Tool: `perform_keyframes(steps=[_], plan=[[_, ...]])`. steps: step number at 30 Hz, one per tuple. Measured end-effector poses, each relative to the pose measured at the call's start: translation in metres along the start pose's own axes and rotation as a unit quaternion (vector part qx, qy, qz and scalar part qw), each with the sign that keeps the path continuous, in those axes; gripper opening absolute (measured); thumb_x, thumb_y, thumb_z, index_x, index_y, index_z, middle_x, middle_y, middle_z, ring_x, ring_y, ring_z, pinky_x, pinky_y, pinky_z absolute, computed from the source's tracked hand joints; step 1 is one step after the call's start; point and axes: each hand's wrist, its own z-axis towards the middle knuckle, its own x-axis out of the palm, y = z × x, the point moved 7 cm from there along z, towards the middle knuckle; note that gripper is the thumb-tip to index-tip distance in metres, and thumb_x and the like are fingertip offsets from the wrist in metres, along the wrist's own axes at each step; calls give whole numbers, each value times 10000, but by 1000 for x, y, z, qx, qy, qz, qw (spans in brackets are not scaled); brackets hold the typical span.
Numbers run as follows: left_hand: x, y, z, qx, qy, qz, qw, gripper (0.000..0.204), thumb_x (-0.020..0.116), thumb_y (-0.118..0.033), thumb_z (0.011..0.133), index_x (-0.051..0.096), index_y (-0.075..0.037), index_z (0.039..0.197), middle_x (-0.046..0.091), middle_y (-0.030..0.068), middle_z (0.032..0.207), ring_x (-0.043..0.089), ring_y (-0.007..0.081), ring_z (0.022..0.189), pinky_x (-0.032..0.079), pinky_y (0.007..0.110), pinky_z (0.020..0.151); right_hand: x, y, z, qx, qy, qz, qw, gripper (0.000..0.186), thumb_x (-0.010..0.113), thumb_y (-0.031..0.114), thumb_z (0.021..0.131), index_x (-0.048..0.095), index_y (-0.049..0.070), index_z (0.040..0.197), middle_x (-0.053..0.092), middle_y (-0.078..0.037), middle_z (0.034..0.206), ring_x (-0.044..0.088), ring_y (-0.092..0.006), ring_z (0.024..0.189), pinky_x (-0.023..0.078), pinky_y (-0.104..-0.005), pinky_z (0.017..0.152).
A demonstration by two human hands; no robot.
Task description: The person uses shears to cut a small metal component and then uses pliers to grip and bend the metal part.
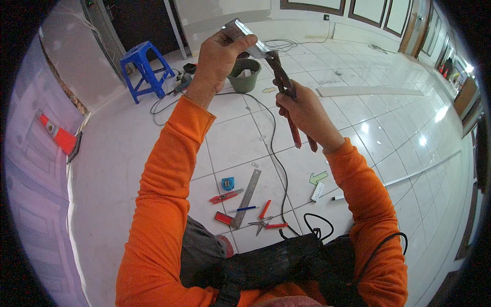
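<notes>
Raised at the top centre, my left hand (210, 62) is closed on a short piece of shiny, bent sheet metal (260, 50), thumb along its face. My right hand (309, 108) is wrapped round pliers (280, 71) with long dark handles, red toward the ends. Their jaws meet the lower right end of the metal; whether they bite it I cannot tell. On the tiles below lie a steel square (248, 197) with a red stock, a blue tape measure (228, 183), a red utility knife (225, 196), a blue pen (246, 208) and red-handled snips (266, 223).
A dark cable (276, 148) runs across the floor. Farther off stand a blue stool (147, 69) and a green bucket (244, 77) with scraps. A long white strip (371, 91) and a thin metal bar (401, 178) lie to the right. An orange cone (60, 136) is at left.
</notes>
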Motion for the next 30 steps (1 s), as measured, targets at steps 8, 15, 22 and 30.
perform_keyframes(steps=[8, 15, 22, 30], plan=[[-3, -9, -4, 36, 35, 38, 998, 356, 822, -287, 841, 698, -42, 1067, 722, 77, 1013, 673, 167, 949, 540, 288, 859, 0, 2, -4, 25, 7, 33, 999, 342, 540, 116, 991, 553, -19, 1305, 554, -4, 760, 542, -96, 643, 483, -261, 573], [4, 0, -1, 26, 20, -30, 999, 358, 800, -301, 859, 696, -38, 1079, 716, 69, 996, 667, 167, 928, 524, 292, 874, -2, -1, -1, 2, -10, -23, 1000, 352, 525, 108, 991, 551, -7, 1323, 539, 1, 751, 530, -95, 624, 472, -257, 557], [5, -9, -5, 62, -15, 123, 990, 388, 777, -364, 874, 689, -25, 1042, 724, 81, 970, 672, 167, 904, 527, 302, 817, 0, -9, 3, -21, -13, -45, 999, 326, 502, 110, 1002, 558, -7, 1301, 516, 6, 711, 505, -92, 578, 450, -261, 515], [8, -11, -6, 107, -22, 236, 966, 430, 752, -414, 870, 684, -24, 1036, 730, 106, 944, 693, 206, 854, 536, 340, 812, 2, -12, 4, -16, -16, -58, 998, 291, 473, 95, 1021, 567, 1, 1280, 501, 13, 670, 485, -88, 542, 429, -255, 483]])
